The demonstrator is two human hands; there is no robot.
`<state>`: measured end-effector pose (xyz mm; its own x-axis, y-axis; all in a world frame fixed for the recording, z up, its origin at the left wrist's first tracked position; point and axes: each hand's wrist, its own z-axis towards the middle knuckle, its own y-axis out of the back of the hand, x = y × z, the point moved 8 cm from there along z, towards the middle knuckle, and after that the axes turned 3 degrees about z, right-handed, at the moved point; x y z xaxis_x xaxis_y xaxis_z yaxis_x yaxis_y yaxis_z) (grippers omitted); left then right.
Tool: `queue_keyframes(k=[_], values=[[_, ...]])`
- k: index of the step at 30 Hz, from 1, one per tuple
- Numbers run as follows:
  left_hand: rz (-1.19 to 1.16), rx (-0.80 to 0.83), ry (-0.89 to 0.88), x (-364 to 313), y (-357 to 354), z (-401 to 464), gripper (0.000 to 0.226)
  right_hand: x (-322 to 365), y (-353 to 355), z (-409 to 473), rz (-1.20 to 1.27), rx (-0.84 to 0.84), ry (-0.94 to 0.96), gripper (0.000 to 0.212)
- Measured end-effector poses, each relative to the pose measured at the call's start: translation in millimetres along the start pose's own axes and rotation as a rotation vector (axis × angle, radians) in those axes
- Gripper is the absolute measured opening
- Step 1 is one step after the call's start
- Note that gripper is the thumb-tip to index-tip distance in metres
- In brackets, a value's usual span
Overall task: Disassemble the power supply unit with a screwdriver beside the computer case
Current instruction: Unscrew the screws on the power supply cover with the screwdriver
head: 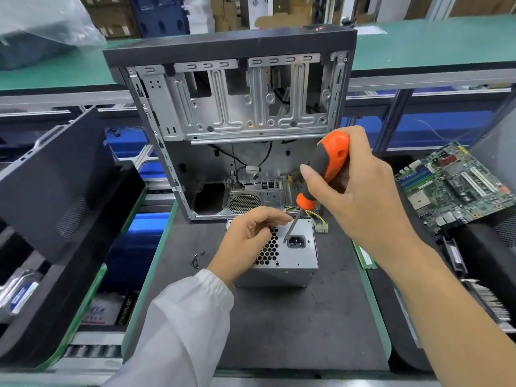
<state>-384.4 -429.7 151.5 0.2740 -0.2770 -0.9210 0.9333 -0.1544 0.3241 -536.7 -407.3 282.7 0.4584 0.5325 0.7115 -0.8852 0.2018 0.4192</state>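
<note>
A silver-grey metal power supply unit with a honeycomb vent grille and a black mains socket sits on the dark grey work mat, just in front of the open, stripped silver-and-black computer case that stands upright behind it. A bundle of yellow and black wires with a cream connector trails from the unit's far right corner. The right hand grips the orange-and-black handle of a screwdriver, fingers wrapped round it and thumb laid along the handle; the grey steel shaft slants down and left, its tip on the unit's face just left of the socket. The left hand, coming from a white sleeve, rests on the vent grille with its fingers curled inward and the fingertips close to the shaft; whether they pinch something small there cannot be told. A few small black screws lie on the mat to the left of the unit. A green motherboard lies tilted to the right, and a black case side panel leans at the left.
</note>
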Motion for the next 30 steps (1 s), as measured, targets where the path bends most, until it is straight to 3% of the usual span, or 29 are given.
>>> queue_keyframes(k=[26,30], values=[[-0.015,0.025,-0.028,-1,1,2,0.049,-1,-6,7,-0.019,0.083,0.018,0.035],[-0.081,0.087,-0.034,-4,-3,2,0.029,13,-16,13,-0.103,0.198,0.101,0.033]])
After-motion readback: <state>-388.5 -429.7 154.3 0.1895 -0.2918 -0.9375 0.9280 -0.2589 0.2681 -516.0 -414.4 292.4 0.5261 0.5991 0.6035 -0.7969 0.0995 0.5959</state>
